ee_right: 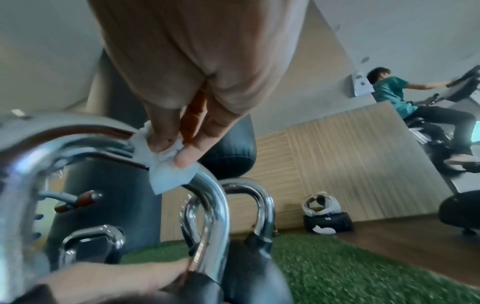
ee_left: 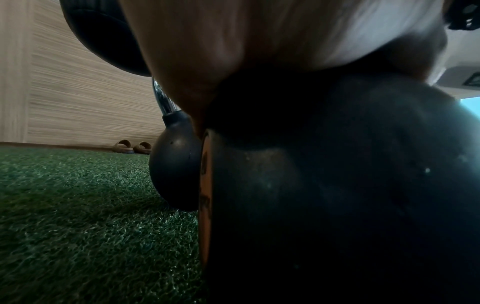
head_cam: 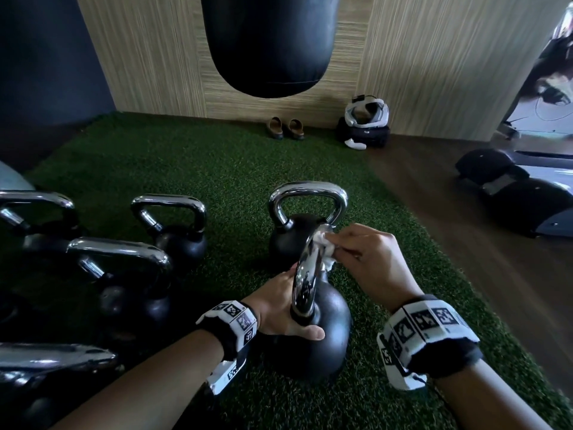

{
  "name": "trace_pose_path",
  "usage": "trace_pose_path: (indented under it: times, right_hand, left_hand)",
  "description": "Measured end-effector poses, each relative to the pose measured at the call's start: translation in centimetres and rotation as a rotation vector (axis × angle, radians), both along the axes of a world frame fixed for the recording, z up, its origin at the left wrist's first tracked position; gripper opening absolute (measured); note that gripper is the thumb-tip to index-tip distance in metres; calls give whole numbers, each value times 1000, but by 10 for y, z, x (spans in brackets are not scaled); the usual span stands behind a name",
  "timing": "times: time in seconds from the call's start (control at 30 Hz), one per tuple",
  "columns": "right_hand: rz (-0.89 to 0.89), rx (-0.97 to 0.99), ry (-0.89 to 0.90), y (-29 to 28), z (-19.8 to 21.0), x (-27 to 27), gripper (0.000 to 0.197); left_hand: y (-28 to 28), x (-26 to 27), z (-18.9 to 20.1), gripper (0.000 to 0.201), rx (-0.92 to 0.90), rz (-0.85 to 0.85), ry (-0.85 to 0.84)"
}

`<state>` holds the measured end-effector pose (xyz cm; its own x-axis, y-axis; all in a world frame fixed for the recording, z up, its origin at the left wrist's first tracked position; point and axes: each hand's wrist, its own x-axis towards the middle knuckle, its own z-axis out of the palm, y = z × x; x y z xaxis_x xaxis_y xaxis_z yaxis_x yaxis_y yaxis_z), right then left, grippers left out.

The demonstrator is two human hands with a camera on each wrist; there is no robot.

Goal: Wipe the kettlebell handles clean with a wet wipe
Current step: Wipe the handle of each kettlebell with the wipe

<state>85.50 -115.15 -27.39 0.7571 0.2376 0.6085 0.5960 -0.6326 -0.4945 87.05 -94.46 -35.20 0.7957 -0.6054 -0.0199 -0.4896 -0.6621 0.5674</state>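
A black kettlebell [head_cam: 322,333] with a chrome handle [head_cam: 305,277] stands on the green turf in front of me. My left hand [head_cam: 279,308] grips the ball's top at the base of the handle, thumb across the near side. My right hand [head_cam: 369,259] pinches a crumpled white wet wipe [head_cam: 325,246] against the far upper bend of that handle. In the right wrist view the wipe [ee_right: 166,164] sits under thumb and fingertips on the handle's [ee_right: 207,197] curve. The left wrist view shows mostly palm and the dark ball [ee_left: 337,185].
A second kettlebell [head_cam: 305,218] stands just behind the held one, and several more [head_cam: 173,225] crowd the left. A punching bag [head_cam: 266,41] hangs ahead. Sandals [head_cam: 285,128] and a headset on a black case [head_cam: 366,125] lie by the wall. A person rides an exercise bike [ee_right: 426,102] at the right.
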Motion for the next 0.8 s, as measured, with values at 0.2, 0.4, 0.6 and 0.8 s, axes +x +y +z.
trace_pose_path:
  times: [0.2, 0.4, 0.6, 0.8]
  right_hand:
    - [45, 84, 130, 14, 4, -35, 20]
    - [-3, 387, 456, 16, -8, -33, 17]
    - [-27, 84, 530, 19, -39, -46, 14]
    - [30, -77, 540, 5, -28, -36, 14]
  left_hand:
    - [3, 8, -11, 85, -70, -26, -21]
    - [3, 13, -18, 90, -95, -50, -44]
    - [5, 10, -19, 38, -122, -47, 13]
    - [8, -7, -10, 40, -162, -124, -77]
